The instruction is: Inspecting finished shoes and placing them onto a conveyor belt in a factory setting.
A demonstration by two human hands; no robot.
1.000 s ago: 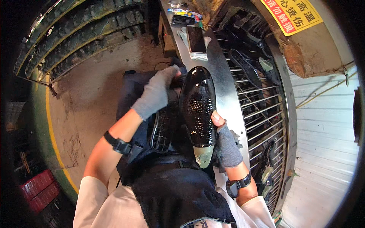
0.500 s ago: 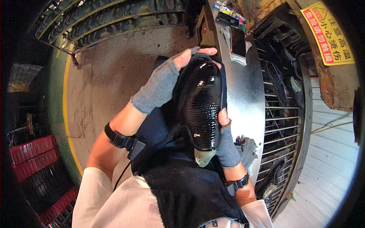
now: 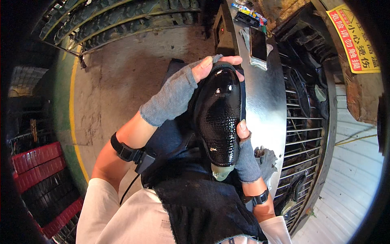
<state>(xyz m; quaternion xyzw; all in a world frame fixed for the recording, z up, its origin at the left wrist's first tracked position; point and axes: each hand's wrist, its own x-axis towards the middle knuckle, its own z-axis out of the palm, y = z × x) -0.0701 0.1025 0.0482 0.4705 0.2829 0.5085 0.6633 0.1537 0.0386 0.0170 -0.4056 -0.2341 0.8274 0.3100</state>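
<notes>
A glossy black shoe upper (image 3: 219,116) with a crocodile-like texture is stretched over a shoe last (image 3: 222,172), whose pale end sticks out nearest my body. My left hand (image 3: 180,89), in a grey fingerless glove, wraps round the far rounded end, its fingers curling over the rim. On the right side, my right hand (image 3: 247,152) grips the shoe lower down, thumb pressed against its edge and the other fingers hidden beneath. Both hands hold it above my lap, over a black apron (image 3: 203,203). A small pale mark shows near the shoe's lower end.
At my right stands a metal table (image 3: 266,97) bearing a phone (image 3: 258,44) and a crumpled grey cloth (image 3: 266,160). Beyond it, a barred rack (image 3: 302,140) holds dark shoes. Shelves of shoes (image 3: 134,26) stand far left, red and black stacks (image 3: 42,179) near left.
The whole scene has shifted slightly right and down in the picture. Both hands keep the same grip on the shoe.
</notes>
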